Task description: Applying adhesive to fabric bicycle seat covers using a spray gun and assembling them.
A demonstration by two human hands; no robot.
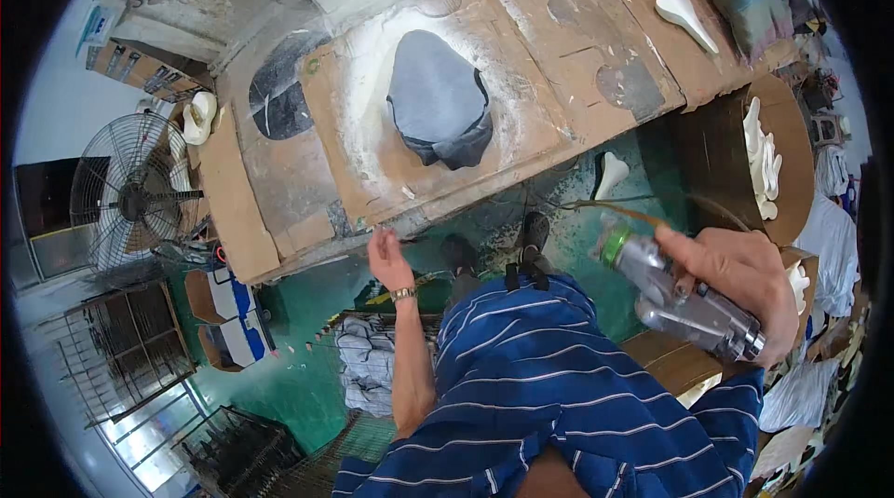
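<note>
My right hand (745, 270) is wrapped round a silver gun-shaped hand tool (684, 298) with a green ring at one end, held up off the bench at the right. It looks like a spray gun, but its exact kind is unclear. My left hand (389, 260), with a watch on the wrist, is by the bench's front edge, fingers loosely apart and nothing seen in them. Beyond it, a grey saddle-shaped cover piece (436, 88) with dark, uneven edges lies on the cardboard-covered bench (540, 116), ringed by whitish residue. Neither hand touches it.
A white saddle-shaped part (687, 19) lies at the bench's far right. Several more sit in a cardboard box (712, 144); another white part (611, 175) is below the bench edge. A black fan (135, 200) stands at left, and a stack of grey pieces (365, 363) nearer me.
</note>
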